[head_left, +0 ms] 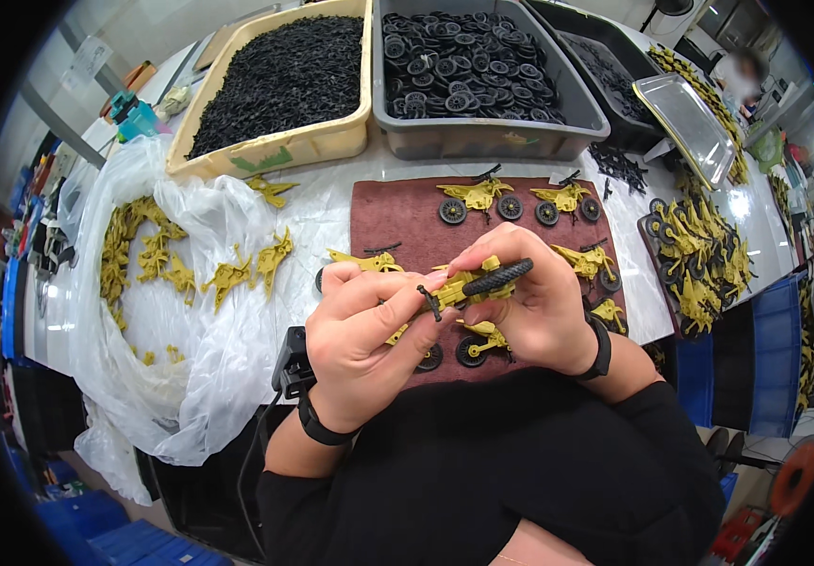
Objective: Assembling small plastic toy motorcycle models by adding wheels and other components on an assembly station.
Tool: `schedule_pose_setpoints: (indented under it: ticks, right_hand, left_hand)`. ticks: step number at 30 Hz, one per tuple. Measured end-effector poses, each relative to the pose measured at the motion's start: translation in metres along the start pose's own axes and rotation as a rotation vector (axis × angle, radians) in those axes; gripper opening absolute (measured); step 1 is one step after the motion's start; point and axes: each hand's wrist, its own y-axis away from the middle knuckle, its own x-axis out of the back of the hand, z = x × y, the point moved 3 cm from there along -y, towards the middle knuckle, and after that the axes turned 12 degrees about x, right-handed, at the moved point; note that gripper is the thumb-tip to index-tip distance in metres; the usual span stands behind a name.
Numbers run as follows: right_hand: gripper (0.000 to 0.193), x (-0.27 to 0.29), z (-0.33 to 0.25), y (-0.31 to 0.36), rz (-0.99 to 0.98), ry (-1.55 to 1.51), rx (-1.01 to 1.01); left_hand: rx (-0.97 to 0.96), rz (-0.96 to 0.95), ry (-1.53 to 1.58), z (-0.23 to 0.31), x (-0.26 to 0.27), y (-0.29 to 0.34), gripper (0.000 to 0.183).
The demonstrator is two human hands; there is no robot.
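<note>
Over a dark red mat (393, 208), both my hands hold one yellow toy motorcycle (452, 291). A black wheel (498, 279) sits at its right end, and a small black handlebar (430, 303) sticks out at its left end. My left hand (360, 325) pinches the left end by the handlebar with thumb and fingers. The fingers of my right hand (544, 307) are closed around the body beside the wheel. Several other yellow toy motorcycles lie on the mat, among them one at the far middle (478, 196); my hands partly cover some of them.
Behind the mat stand a cream bin (279, 156) of small black parts and a grey bin (492, 141) of black wheels. A clear plastic bag (209, 349) with yellow bodies (227, 274) lies left. Piled toy motorcycles (699, 250) and a clear lid (685, 123) are right.
</note>
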Motion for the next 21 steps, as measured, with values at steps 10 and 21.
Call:
schedule_pose_setpoints:
  ticks: [10,21]
  right_hand:
    - [0.039,0.002,0.004,-0.006,-0.064,0.056,0.040]
    - [0.041,0.002,0.018,0.011,0.041,-0.286,-0.330]
  left_hand:
    - [0.194,0.017,0.058,-0.007,-0.001,0.001,0.030]
    - [0.665,-0.053,0.454,-0.013,-0.009,0.011,0.029]
